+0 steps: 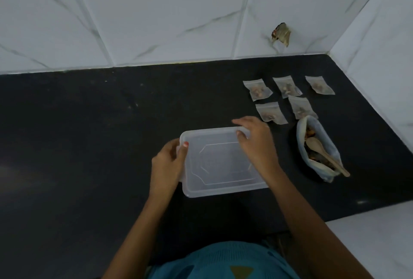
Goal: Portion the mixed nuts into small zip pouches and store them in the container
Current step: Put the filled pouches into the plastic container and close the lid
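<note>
A clear plastic container with its lid on lies on the black counter in front of me. My left hand grips its left edge, thumb on top of the lid. My right hand holds the far right corner, fingers curled over the rim. Several small zip pouches with nuts inside lie in two rows to the right behind the container. A larger bag of mixed nuts lies open at the right with a wooden spoon in it.
The black counter ends at a white tiled wall behind and at the right side. A white ledge borders the counter at the lower right. A torn spot marks the wall above the pouches.
</note>
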Demonstrator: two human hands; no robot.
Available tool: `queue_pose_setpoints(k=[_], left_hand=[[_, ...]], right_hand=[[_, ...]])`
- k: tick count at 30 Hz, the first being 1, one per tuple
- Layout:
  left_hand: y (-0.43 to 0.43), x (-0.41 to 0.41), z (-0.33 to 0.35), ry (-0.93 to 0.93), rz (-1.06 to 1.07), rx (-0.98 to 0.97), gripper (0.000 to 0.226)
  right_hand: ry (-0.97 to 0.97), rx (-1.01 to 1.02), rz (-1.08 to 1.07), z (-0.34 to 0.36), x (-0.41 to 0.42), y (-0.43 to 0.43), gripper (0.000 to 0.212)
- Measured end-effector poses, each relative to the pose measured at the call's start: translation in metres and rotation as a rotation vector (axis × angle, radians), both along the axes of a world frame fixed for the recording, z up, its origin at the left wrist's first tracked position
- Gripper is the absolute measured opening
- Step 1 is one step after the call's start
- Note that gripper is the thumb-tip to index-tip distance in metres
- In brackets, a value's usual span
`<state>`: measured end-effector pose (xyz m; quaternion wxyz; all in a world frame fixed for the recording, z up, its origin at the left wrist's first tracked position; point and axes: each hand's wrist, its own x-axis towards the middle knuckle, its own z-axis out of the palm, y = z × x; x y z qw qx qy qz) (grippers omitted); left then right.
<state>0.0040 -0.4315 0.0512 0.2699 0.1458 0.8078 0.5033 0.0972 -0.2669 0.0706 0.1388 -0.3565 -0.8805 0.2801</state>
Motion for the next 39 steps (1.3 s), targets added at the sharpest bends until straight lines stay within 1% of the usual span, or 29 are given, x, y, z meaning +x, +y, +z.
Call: queue_pose_setpoints(k=[2, 4, 7, 11, 14, 19, 21, 23, 25, 28, 31, 34, 36, 39], left_hand=[[-0.008, 0.006, 0.003, 0.113, -0.069, -0.115, 0.035], [-0.012, 0.013, 0.004, 0.18, -0.117, -0.187, 0.041], [-0.012, 0.019, 0.009, 0.218, -0.143, -0.291, 0.054], [-0.006, 0.024, 0.022, 0.323, -0.14, -0.422, 0.057], [-0.004, 0.021, 0.034, 0.395, -0.143, -0.375, 0.05], [0.015, -0.005, 0.048, 0.4, -0.116, -0.176, 0.031], [0.031, -0.023, 0.05, 0.459, -0.09, -0.175, 0.027], [0.048, -0.042, 0.049, 0.518, -0.061, -0.222, 0.023], [0.064, -0.061, 0.044, 0.511, -0.048, -0.268, 0.024], [0.082, -0.084, 0.033, 0.424, -0.054, -0.293, 0.027], [0.095, -0.102, 0.016, 0.326, -0.101, -0.32, 0.024], [0.103, -0.114, -0.003, 0.254, -0.119, -0.335, 0.022], [0.106, -0.118, -0.015, 0.235, -0.11, -0.362, 0.022], [0.108, -0.119, -0.029, 0.245, -0.118, -0.424, 0.026]], right_hand=[[-0.063, 0.008, -0.089, -0.003, 0.023, 0.002, 0.041], [-0.091, -0.031, -0.158, -0.008, 0.04, 0.002, 0.045], [-0.022, -0.133, -0.253, -0.013, 0.052, 0.001, 0.044], [0.013, -0.18, -0.292, -0.008, 0.056, 0.002, 0.038], [0.058, -0.172, -0.292, 0.006, 0.056, 0.006, 0.035], [0.13, -0.129, -0.283, 0.031, 0.032, 0.025, 0.022], [0.151, -0.127, -0.287, 0.034, 0.012, 0.038, 0.024], [0.165, -0.142, -0.281, 0.033, -0.01, 0.053, 0.024], [0.16, -0.136, -0.264, 0.026, -0.032, 0.069, 0.02], [0.118, -0.138, -0.233, 0.008, -0.06, 0.09, 0.015], [0.015, -0.151, -0.235, -0.013, -0.079, 0.108, 0.014], [-0.09, -0.152, -0.192, -0.03, -0.091, 0.12, 0.01], [-0.129, -0.159, -0.172, -0.039, -0.095, 0.124, 0.01], [-0.167, -0.158, -0.163, -0.047, -0.099, 0.126, 0.015]])
